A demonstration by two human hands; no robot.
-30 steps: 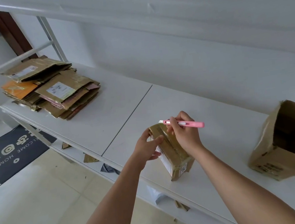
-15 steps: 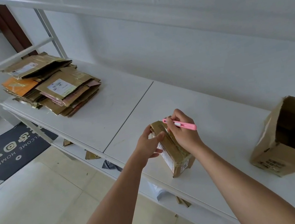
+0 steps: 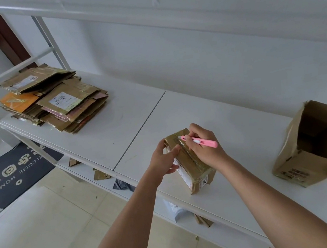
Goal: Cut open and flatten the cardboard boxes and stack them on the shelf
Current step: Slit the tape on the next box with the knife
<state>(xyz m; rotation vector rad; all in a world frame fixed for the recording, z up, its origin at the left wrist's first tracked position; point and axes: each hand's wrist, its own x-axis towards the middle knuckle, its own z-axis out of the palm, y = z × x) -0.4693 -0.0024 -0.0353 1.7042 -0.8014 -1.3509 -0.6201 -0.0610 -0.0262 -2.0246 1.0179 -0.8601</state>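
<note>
A small taped cardboard box (image 3: 194, 170) stands on the white shelf (image 3: 244, 139) near its front edge. My left hand (image 3: 163, 159) grips the box's left side, thumb on its top. My right hand (image 3: 202, 145) holds a pink utility knife (image 3: 199, 140) like a pen, its tip at the far end of the tape seam on the box's top. A stack of flattened cardboard boxes (image 3: 54, 99) lies at the shelf's far left. An opened, empty cardboard box (image 3: 312, 145) lies on its side at the right.
A lower shelf (image 3: 171, 219) holds cardboard scraps and a grey bag. A dark welcome mat (image 3: 12, 176) lies on the tiled floor at left. The white wall runs close behind the shelf. White paper sits at the far right edge.
The knife has tilted and its tip has come down to the far end of the box's top seam. My left hand keeps its grip. The view has shifted slightly.
</note>
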